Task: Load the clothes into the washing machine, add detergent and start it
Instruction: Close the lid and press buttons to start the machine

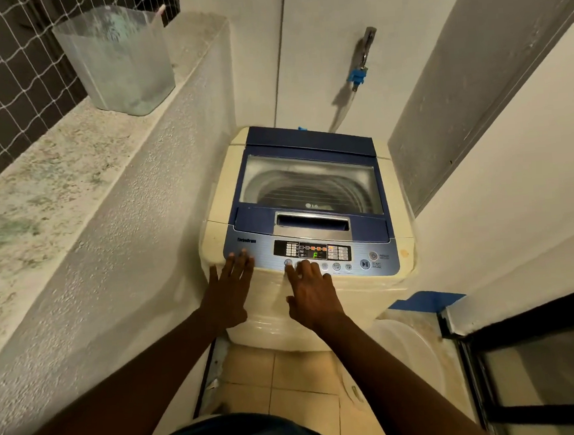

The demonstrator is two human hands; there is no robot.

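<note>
The cream-bodied top-loading washing machine with a blue lid and blue control strip (307, 215) stands in a narrow nook, between a rough white plastered ledge (69, 172) on the left and a white wall on the right. Its clear-windowed lid (310, 177) is closed, and the ribbed metal drum shows through the window; whether clothes lie inside I cannot tell, since the glass is hazy and reflective. On the near edge, the control panel (312, 254) is lit, with a green character glowing on its small display and several orange indicators beside it.

The left hand (228, 290) lies flat and released, fingers spread, with its fingertips resting on the far-left end of the blue strip. The right hand (314, 292) is loosely extended and holds nothing; its fingers (290, 273) reach the row of round buttons just below the display, at the left part of that row. The start/pause button (365, 264) sits well to the right of that hand, untouched.

A translucent plastic tub (119, 62) stands on the far end of the ledge. On the far wall above the machine, a metal tap with a blue fitting (360, 71) feeds a hose. Beige floor tiles (291, 381) show near the person's feet.
</note>
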